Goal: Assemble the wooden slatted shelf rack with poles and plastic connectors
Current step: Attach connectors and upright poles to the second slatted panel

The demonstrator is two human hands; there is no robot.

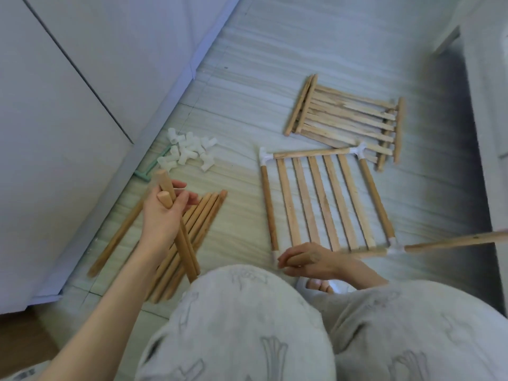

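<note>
Left hand (162, 213) gripping 2 poles (180, 232), right hand (308, 259) on shelf (327, 202)

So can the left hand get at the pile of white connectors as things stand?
Probably not without letting go first. The left hand already grips two poles, so its fingers are taken. The way itself looks free: the connector pile lies on the floor just beyond that hand with nothing between them.

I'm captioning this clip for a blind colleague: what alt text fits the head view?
A person seated on the floor grips two wooden poles in the left hand while the right hand holds the near corner of a slatted shelf panel fitted with white plastic connectors. Loose connectors, spare poles and stacked panels lie around.
</note>
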